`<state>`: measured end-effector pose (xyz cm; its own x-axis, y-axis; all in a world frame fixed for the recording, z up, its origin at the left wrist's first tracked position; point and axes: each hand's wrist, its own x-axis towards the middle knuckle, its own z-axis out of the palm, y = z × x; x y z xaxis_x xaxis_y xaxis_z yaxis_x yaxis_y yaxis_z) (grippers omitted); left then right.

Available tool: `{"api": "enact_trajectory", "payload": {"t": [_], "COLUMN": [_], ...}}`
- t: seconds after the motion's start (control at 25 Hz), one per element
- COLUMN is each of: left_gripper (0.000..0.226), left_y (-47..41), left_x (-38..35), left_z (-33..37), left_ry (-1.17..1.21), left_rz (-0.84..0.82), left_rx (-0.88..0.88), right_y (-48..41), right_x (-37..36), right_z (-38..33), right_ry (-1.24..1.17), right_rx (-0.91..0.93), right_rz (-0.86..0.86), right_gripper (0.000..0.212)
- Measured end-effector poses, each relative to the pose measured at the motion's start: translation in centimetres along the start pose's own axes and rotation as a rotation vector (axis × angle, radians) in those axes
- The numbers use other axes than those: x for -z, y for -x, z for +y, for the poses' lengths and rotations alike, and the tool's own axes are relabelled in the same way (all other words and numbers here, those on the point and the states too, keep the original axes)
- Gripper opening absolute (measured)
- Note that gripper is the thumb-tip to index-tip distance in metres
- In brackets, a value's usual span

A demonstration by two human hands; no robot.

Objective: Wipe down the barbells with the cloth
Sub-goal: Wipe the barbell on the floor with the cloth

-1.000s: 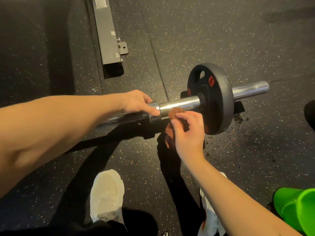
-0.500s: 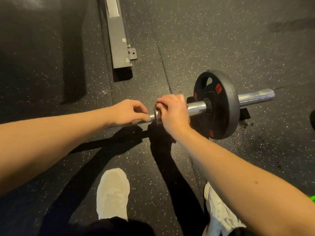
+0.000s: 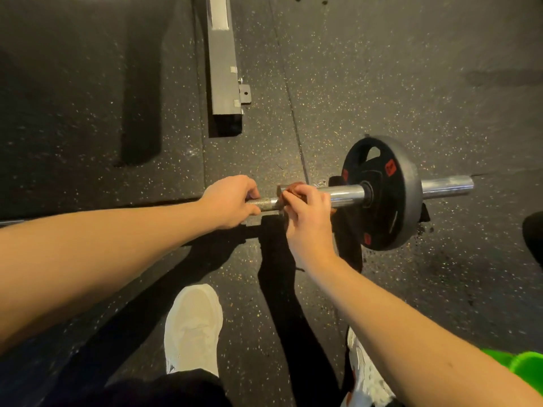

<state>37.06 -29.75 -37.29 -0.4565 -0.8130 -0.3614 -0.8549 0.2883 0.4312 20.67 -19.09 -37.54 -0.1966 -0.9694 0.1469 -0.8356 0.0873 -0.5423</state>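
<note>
**Both grips on the bar, cloth under the right**

My left grip (image 3: pixel 232 201) is clenched round the rough, knurled part of the bar (image 3: pixel 346 193), fingers curled over the top and thumb tucked beneath. Just to its right, with a short stretch of bare knurling between the two, my right grip (image 3: pixel 308 214) grasps the brown cloth (image 3: pixel 293 188). The fingers wrap over it and press it onto the bar right at the collar, where the thin shaft meets the thicker chrome sleeve. Only a little of the cloth shows, bunched above my knuckles and fingers; the rest is hidden under the hand.

Beyond my right grip the sleeve runs bare and shiny to a black plate (image 3: pixel 390 207) with red marks, standing upright on the bar near that hand. Past the plate the sleeve's end sticks out free.

The bar sits low over the dark speckled floor (image 3: pixel 382 69). Ahead of my left grip, well apart from it, a grey metal beam (image 3: pixel 221 69) lies on the floor. Below my grips are my two white shoes (image 3: pixel 192 324), and something bright green (image 3: pixel 526 367) shows beside my right forearm; I cannot tell what it is.
</note>
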Motion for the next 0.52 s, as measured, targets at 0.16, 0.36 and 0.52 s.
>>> {"api": "enact_trajectory", "payload": {"t": [0.16,0.36,0.52], "left_gripper": [0.032,0.034,0.036], "left_y": [-0.3,-0.6,-0.8], "left_x": [0.1,0.2,0.3], "left_z": [-0.4,-1.0,-0.7], "left_ry": [-0.013,-0.036,-0.070], "left_rz": [-0.004,-0.024,-0.012], "left_rx": [-0.018,-0.034,-0.053], "right_y": [-10.7,-15.3,-10.2], "right_x": [-0.3,-0.5,0.0], "right_z": [-0.3,-2.2,-0.8], "right_ry": [0.243,0.550,0.332], "right_rx": [-0.203,-0.096,-0.007], "right_rz": [-0.465,-0.969,-0.560], "right_gripper": [0.028,0.038,0.034]}}
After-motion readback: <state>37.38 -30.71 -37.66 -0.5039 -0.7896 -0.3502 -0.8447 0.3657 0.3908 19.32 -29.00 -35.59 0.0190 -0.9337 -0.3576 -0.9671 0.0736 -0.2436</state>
